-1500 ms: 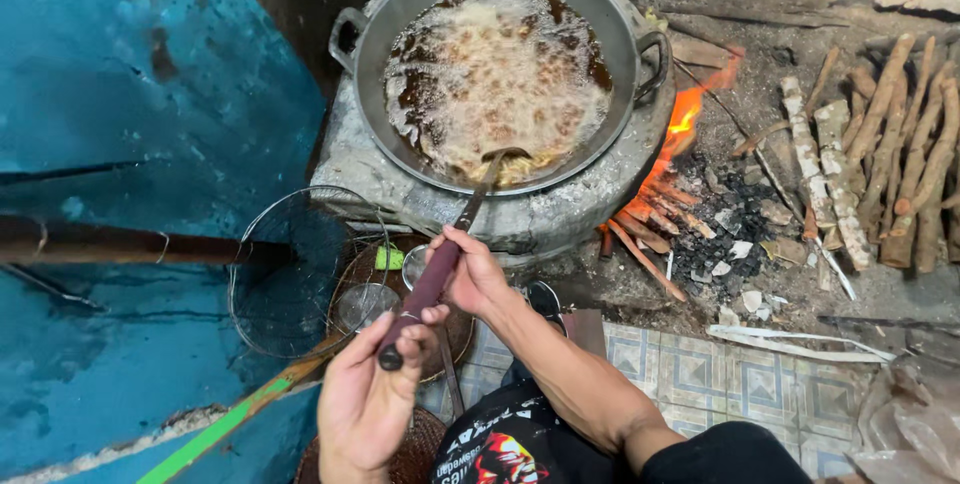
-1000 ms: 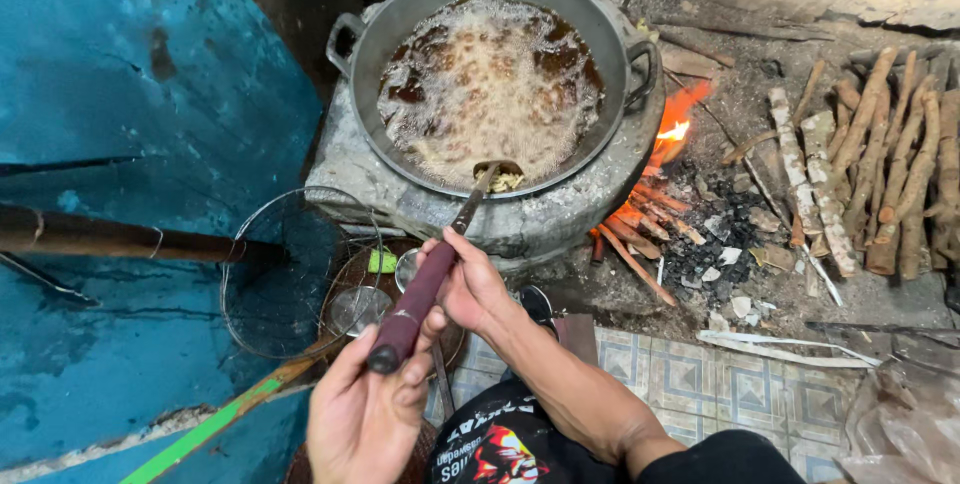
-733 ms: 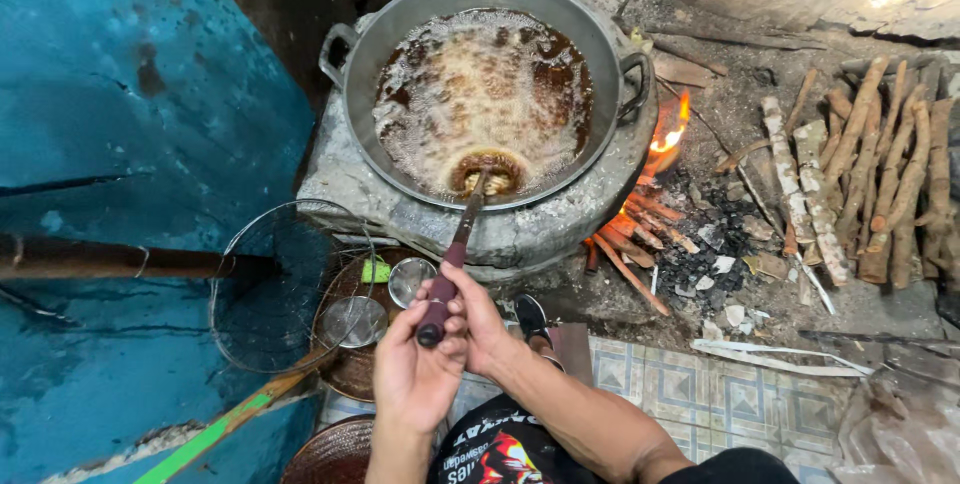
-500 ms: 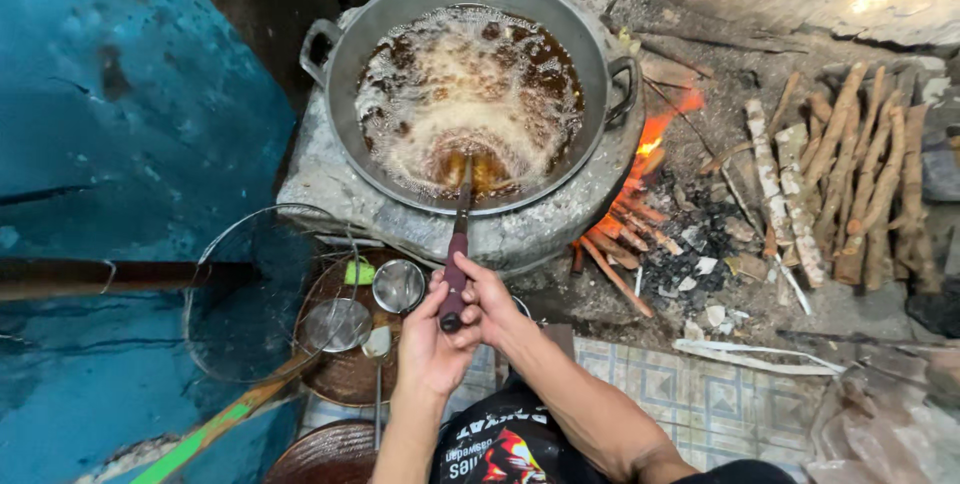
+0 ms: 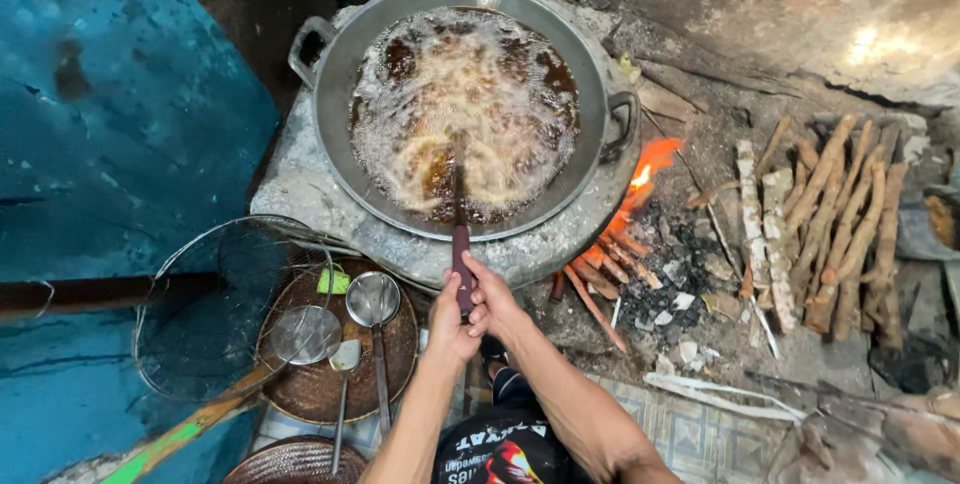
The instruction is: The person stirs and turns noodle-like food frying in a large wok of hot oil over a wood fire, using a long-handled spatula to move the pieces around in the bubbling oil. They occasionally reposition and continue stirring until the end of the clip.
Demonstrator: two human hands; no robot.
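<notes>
Both hands close around the dark red handle of a long ladle, the left hand gripping the lower end and the right hand wrapped just beside it, fingers curled tight so the two hands touch. The ladle runs straight away from the hands and its far end dips under the foam in a wide metal wok full of bubbling brown oil; the bowl of the ladle is hidden in the froth. The wok sits on a rough stone stove directly ahead of the hands. To the right of the hands a fire burns at the stove's opening, with charred sticks and ash spread below it. Further right, well apart from the hands, lies a row of firewood. To the left of the hands a round woven tray carries two small metal strainers and a spoon, and a large wire skimmer with a green and yellow wooden handle overlaps the tray's left edge. Below the hands a patterned tile floor shows.
</notes>
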